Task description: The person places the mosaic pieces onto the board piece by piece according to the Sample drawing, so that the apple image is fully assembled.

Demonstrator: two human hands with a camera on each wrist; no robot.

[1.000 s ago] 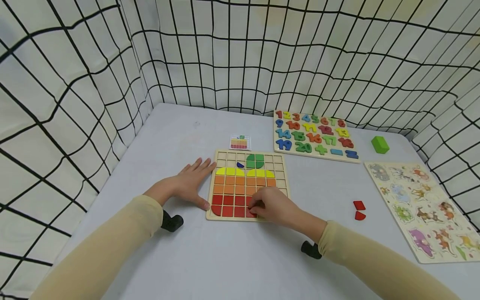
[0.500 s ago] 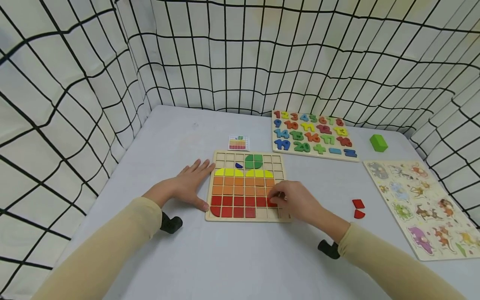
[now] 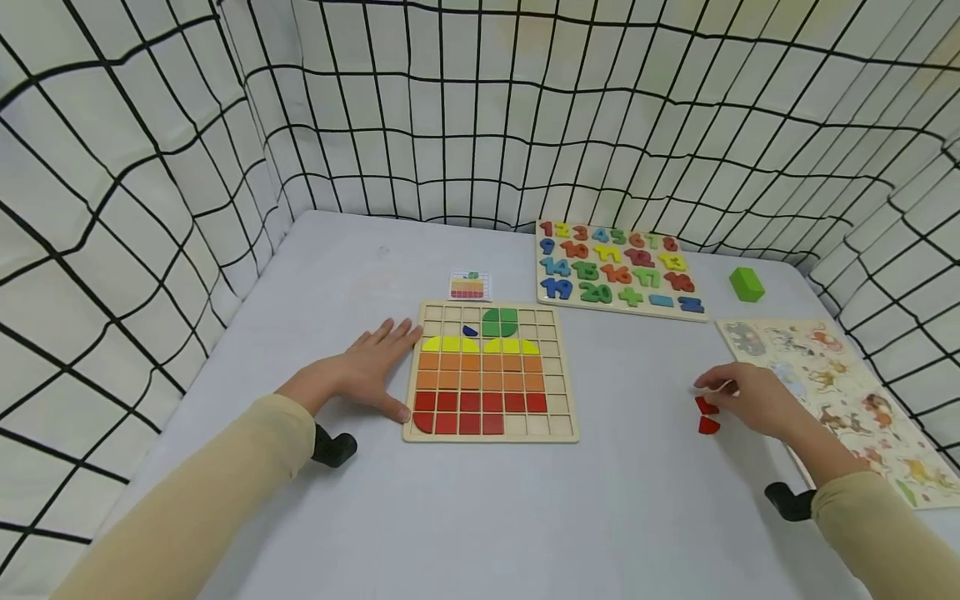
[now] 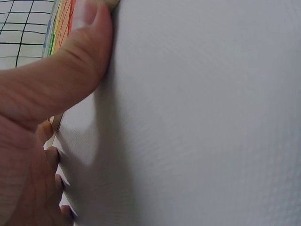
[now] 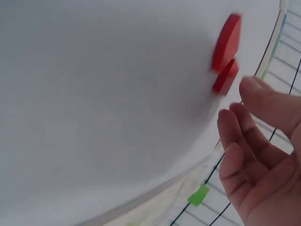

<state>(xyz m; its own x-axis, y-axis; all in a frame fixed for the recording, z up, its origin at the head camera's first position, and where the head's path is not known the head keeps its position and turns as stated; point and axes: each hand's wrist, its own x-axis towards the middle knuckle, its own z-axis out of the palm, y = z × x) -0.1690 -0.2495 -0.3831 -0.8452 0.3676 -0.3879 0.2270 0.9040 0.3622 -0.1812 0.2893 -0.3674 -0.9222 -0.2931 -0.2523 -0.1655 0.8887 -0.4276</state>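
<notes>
My left hand (image 3: 363, 375) lies with fingers spread, fingertips and thumb at the left edge of a wooden grid board (image 3: 556, 383). Red, orange, yellow and green pieces fill much of that grid, along with a small dark blue piece (image 3: 470, 331). Off to the right, my right hand (image 3: 757, 404) is just above two loose red pieces on the table: a square piece (image 3: 706, 406) and a piece with a rounded side (image 3: 708, 426). In the right wrist view a gap shows between thumb and fingers, with nothing held; the rounded red piece (image 5: 227, 42) lies beyond the square one.
Behind the board sits a small picture card (image 3: 470, 285). A number puzzle (image 3: 611, 307) and a green block (image 3: 747, 284) stand at the back right. An animal puzzle board (image 3: 795, 367) lies partly under the right forearm. Black netting surrounds the table.
My right hand has left the board's red rows and moved right to the loose red pieces. A red piece now shows at the upper red row's right end. My left hand stays in place.
</notes>
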